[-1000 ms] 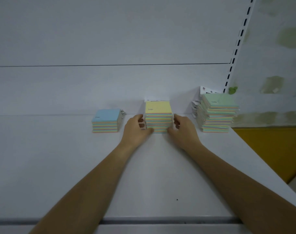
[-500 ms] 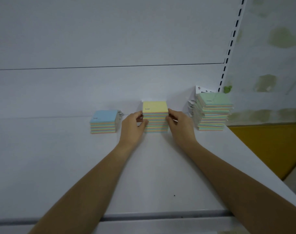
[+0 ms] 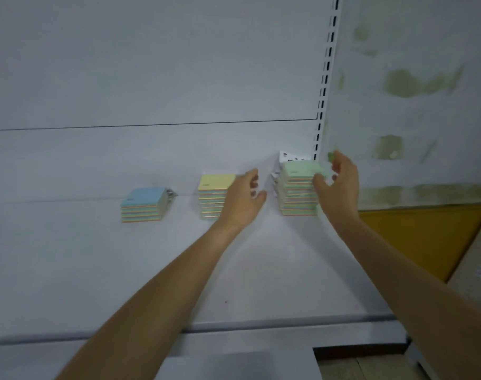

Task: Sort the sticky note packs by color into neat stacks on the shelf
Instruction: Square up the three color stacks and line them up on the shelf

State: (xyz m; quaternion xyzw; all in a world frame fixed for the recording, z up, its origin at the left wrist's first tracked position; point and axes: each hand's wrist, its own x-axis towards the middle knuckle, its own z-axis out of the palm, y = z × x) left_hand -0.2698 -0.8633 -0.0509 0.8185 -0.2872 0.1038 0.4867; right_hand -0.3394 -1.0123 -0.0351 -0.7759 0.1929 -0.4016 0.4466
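**Hands Leaving the Yellow Stack for the Green One**

Both hands are coming off the yellow-topped stack point(image 3: 216, 197), which they were squeezing from either side half a second ago, and are now travelling toward the right end of the shelf point(image 3: 97, 270). The left hand point(image 3: 243, 200) is hanging in the gap between the yellow-topped stack and the green-topped stack point(image 3: 298, 192), fingers loosely spread and holding nothing, its back covering the right edge of the yellow pile. The right hand point(image 3: 339, 187) is reaching around the right side of the green-topped stack, fingers curled wide and blurred with motion; whether the fingertips are touching the packs I cannot tell, but nothing is being lifted.

All three piles are standing along the back edge of the shelf against the rear panel. The blue-topped stack point(image 3: 143, 205) is sitting lowest, well apart to the left of the yellow one. The yellow-topped stack is standing in the middle with squared, even sides. The green-topped stack is standing tallest, near the back right corner just beside the slotted upright point(image 3: 325, 78), its layers looking slightly uneven. White printed card point(image 3: 291, 157) is showing behind it against the panel. Both bare forearms are stretching across the front edge of the shelf.
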